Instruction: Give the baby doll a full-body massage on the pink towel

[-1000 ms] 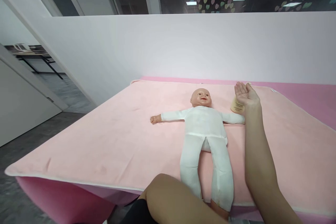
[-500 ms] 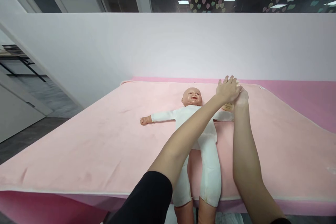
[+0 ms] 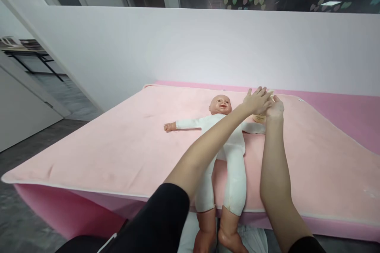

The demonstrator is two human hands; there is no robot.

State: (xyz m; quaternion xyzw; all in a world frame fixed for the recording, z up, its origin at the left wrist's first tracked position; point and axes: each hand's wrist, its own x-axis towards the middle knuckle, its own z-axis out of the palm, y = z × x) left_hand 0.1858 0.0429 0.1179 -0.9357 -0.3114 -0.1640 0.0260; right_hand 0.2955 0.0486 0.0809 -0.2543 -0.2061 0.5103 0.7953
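We have the doll [image 3: 236,146] on its back, mid-cloth and slightly right of centre, head toward the wall [image 3: 208,47] and lower legs past the front edge. Its head is rounded, smooth and glossy; its trunk, sleeves and trouser legs are white fabric, gently wrinkled. The bare feet show the same moulded, shiny finish as the head.

We hold our left hand [image 3: 257,102] wide and nearly flat, fingers extended, its side touching the right hand [image 3: 275,107]. The right palm faces up with the thumb extended; its fingers are hidden behind the left hand, so we cannot tell how far they spread. We cannot tell whether anything lies between the palms. Just behind both hands, a rounded, cream-coloured container [image 3: 259,118] shows its lower part, with fine printing too small to read.

The pink cloth [image 3: 118,138] has a soft, matt nap with shallow creases and a pale bound edge. Its front left corner is rounded and projects over the deeper pink side panel [image 3: 68,213]. The back edge runs along a pink strip [image 3: 335,104] at the wall's foot.

Lateral room is widest on our left, where cloth extends well beyond the doll's clenched fist. Behind the container, the wall limits reach.
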